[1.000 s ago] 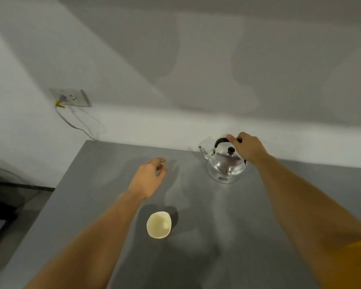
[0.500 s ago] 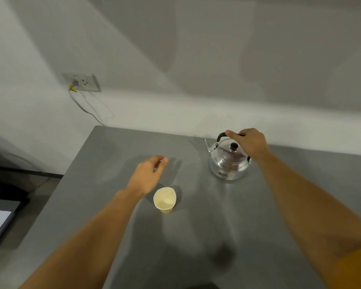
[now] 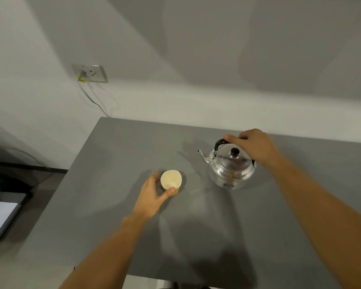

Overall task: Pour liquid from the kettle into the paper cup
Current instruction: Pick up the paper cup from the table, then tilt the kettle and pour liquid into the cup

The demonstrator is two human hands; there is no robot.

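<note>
Gripping kettle handle, right hand

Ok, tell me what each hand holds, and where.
Left hand wraps the paper cup around its side wall; right hand grips the kettle by its black top handle.

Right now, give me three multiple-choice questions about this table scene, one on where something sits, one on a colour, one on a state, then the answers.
1. Which way does the kettle spout point?
A. toward the paper cup's side
B. toward the right arm
C. straight up

2. The lid knob is:
A. red
B. black
C. white

3. The kettle is:
A. tipped, pouring
B. lying sideways
C. upright on the table

Answers:
1 A, the spout faces the paper cup by the left hand.
2 B, it looks black.
3 C, the right hand holds its handle, base down.
</note>
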